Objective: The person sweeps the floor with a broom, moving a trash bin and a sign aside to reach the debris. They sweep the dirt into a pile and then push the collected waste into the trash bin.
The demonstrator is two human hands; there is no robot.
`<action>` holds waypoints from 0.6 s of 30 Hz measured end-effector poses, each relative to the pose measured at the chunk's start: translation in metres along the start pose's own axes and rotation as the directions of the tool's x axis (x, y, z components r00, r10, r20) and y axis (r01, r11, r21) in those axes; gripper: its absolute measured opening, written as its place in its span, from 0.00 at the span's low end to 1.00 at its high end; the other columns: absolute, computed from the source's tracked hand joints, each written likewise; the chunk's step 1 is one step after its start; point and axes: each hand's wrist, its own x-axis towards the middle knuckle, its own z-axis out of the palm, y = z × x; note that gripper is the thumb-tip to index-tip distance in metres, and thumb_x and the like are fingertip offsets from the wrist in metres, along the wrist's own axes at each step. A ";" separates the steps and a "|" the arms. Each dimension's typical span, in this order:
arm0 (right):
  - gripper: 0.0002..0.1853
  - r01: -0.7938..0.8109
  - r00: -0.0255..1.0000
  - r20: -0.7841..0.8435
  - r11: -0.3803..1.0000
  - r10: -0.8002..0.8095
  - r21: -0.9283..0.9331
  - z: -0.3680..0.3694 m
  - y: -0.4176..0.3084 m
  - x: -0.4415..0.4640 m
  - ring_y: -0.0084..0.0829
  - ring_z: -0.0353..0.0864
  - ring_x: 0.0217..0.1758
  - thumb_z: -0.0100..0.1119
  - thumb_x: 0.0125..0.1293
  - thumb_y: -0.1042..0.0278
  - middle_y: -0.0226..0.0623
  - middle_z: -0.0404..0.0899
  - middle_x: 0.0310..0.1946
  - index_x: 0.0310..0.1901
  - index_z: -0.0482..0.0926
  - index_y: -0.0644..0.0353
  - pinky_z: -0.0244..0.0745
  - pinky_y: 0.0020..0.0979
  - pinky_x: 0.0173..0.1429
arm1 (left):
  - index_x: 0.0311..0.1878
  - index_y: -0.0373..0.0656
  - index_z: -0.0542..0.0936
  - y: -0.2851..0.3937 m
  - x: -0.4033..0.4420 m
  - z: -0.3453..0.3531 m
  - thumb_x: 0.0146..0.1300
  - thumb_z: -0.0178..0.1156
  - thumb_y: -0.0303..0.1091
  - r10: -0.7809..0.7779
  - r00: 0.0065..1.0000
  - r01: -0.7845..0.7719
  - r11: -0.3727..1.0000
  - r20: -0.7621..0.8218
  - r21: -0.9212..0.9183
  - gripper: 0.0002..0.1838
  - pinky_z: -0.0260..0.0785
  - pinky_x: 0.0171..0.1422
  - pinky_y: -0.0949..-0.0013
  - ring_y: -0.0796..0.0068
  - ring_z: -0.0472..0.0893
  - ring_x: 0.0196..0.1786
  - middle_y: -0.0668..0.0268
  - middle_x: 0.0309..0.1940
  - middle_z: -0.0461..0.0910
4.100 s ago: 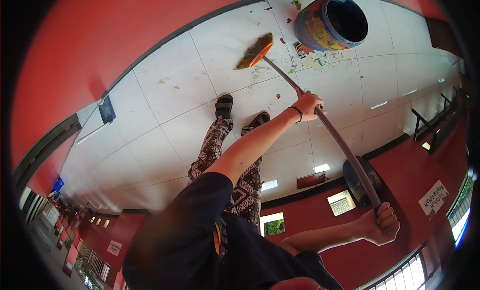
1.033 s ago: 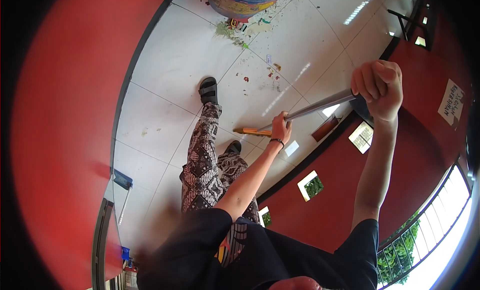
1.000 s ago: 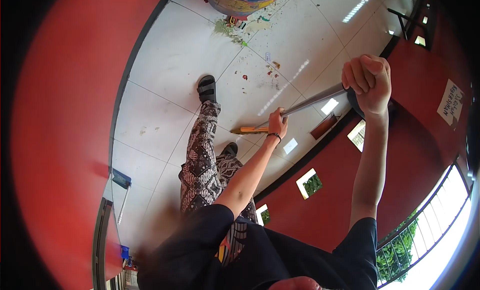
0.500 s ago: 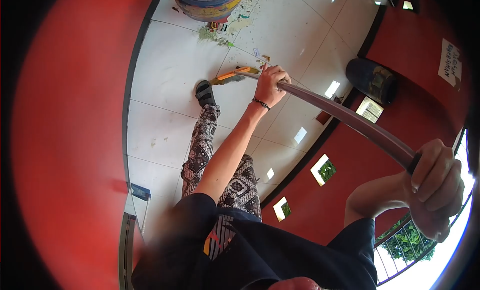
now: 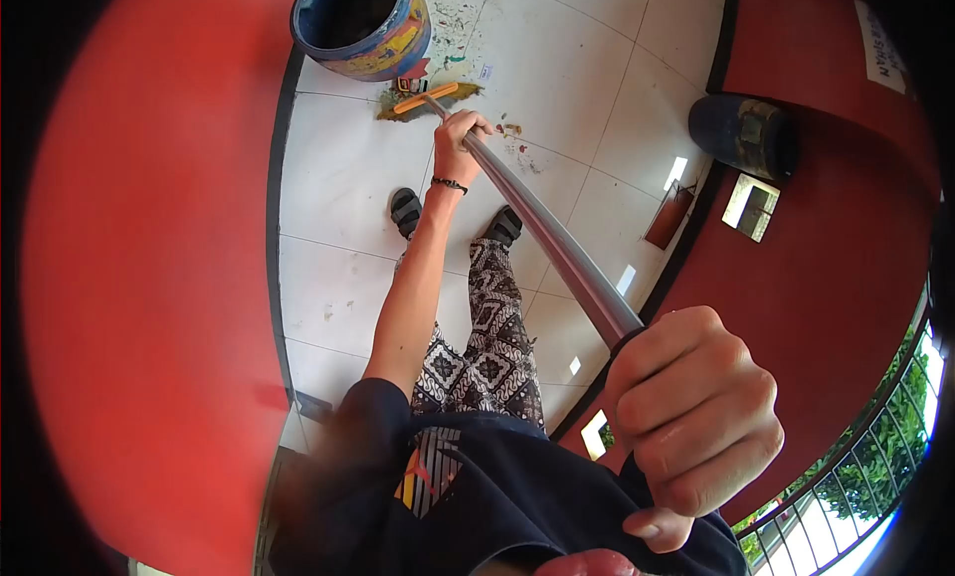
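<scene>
A broom with an orange head (image 5: 426, 98) and a long grey handle (image 5: 547, 233) slants down to the floor. My left hand (image 5: 460, 143), with a bracelet at its wrist, is wrapped round the handle close above the head. At the near end of the handle, my right hand (image 5: 696, 417) is closed in a fist around it. The bristles touch the tiles beside a pile of debris and a small colourful packet (image 5: 411, 85), just below a painted blue bin (image 5: 383, 49). Red and brown scraps (image 5: 510, 130) lie right of the broom head.
My sandalled feet (image 5: 406, 210) stand on the white tiled floor (image 5: 333, 168). A red wall (image 5: 149, 258) is on the left. Along the right wall (image 5: 846, 238) are a second dark blue bin (image 5: 741, 135), square openings and a paper sign (image 5: 879, 51). A railing (image 5: 865, 477) is at lower right.
The broom head has moved up and left, from near my foot to the debris by the bin. My left hand went with it; my right hand moved left. The bin appears lower in view.
</scene>
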 end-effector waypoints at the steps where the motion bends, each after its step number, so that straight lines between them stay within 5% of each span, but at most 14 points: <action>1: 0.23 0.004 1.000 -0.003 1.000 -0.004 0.001 -0.003 -0.005 -0.004 0.18 0.63 0.06 0.61 0.57 0.69 0.22 0.60 0.05 0.09 0.62 0.54 0.61 0.18 0.14 | 0.26 0.42 0.75 0.004 -0.002 0.002 0.55 0.54 0.17 -0.005 1.000 0.005 1.000 0.007 0.002 0.07 0.68 0.45 0.60 0.60 0.80 0.31 0.64 0.24 0.78; 5: 0.24 0.033 0.991 -0.126 0.999 -0.036 -0.026 -0.016 -0.049 -0.034 0.19 0.64 0.06 0.61 0.59 0.69 0.24 0.59 0.05 0.09 0.61 0.54 0.65 0.21 0.12 | 0.27 0.43 0.76 0.043 -0.021 0.024 0.56 0.54 0.17 0.013 1.000 -0.012 0.999 -0.022 0.034 0.08 0.68 0.50 0.56 0.58 0.80 0.35 0.65 0.25 0.79; 7: 0.26 -0.005 0.984 -0.178 1.000 0.007 0.015 -0.002 -0.081 -0.040 0.25 0.56 0.06 0.62 0.56 0.73 0.28 0.55 0.07 0.08 0.58 0.57 0.50 0.25 0.12 | 0.28 0.44 0.78 0.068 -0.045 0.029 0.55 0.55 0.18 -0.008 1.000 0.008 1.000 -0.027 -0.021 0.08 0.68 0.50 0.55 0.59 0.80 0.37 0.65 0.27 0.80; 13: 0.26 -0.032 0.957 -0.291 0.998 0.018 -0.045 0.011 -0.200 -0.060 0.22 0.59 0.06 0.64 0.58 0.69 0.28 0.61 0.07 0.08 0.61 0.58 0.50 0.23 0.10 | 0.28 0.46 0.83 0.177 -0.140 0.061 0.53 0.59 0.21 0.044 0.943 -0.018 0.997 0.330 -0.081 0.07 0.70 0.50 0.58 0.58 0.78 0.40 0.64 0.28 0.79; 18: 0.25 -0.182 0.919 -0.380 0.969 0.107 -0.167 -0.004 -0.205 -0.059 0.22 0.58 0.05 0.64 0.54 0.69 0.28 0.60 0.07 0.09 0.58 0.56 0.48 0.24 0.10 | 0.27 0.45 0.84 0.209 -0.177 0.119 0.49 0.61 0.21 0.031 0.814 0.078 0.984 0.580 -0.163 0.06 0.73 0.51 0.58 0.56 0.80 0.42 0.61 0.31 0.80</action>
